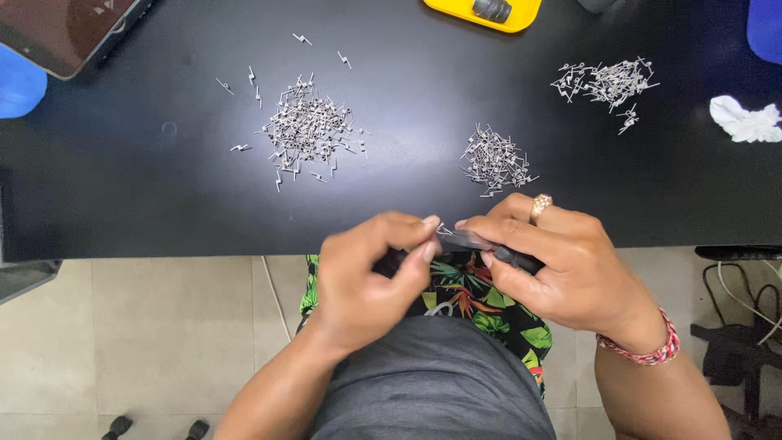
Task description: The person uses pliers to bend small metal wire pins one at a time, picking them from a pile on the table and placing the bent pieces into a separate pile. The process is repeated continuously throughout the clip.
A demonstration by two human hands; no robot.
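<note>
Left hand pinches a small wire coil at its fingertips, just left of the dark pliers gripped in the right hand, tool axis pointing leftward toward the coil, over the black table edge.

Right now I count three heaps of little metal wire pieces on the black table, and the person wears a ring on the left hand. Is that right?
Not quite. The ring is on the right hand, not the left hand, as the head view shows. The rest holds: three heaps of wire pieces, the left heap, the middle heap and the right heap, lie on the black table.
</note>
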